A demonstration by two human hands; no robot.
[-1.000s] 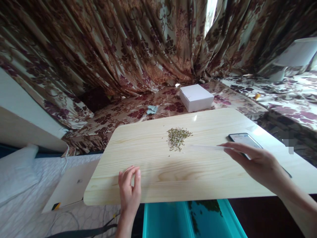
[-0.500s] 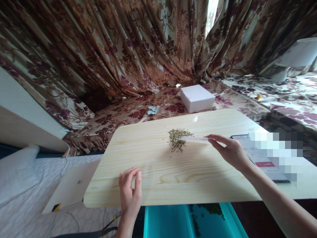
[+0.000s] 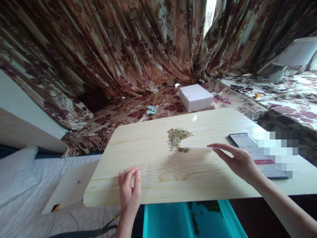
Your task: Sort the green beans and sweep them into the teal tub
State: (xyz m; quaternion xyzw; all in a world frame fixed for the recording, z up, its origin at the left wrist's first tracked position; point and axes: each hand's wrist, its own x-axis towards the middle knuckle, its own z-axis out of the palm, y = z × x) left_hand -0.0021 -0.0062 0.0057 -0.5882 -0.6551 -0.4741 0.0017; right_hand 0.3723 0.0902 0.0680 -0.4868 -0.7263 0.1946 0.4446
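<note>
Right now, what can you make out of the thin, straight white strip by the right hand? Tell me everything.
The thin, straight white strip looks smooth and stiff, perhaps plastic. Seen almost edge-on, it lies roughly sideways over the pale wood-grain tabletop. The right hand pinches its right end; its left end reaches among loose brownish-green grains. Whether it touches the tabletop is unclear.

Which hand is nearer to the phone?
Right. The right hand is just left of the phone, partly overlapping it in view; the left hand is much farther left and lower.
</note>
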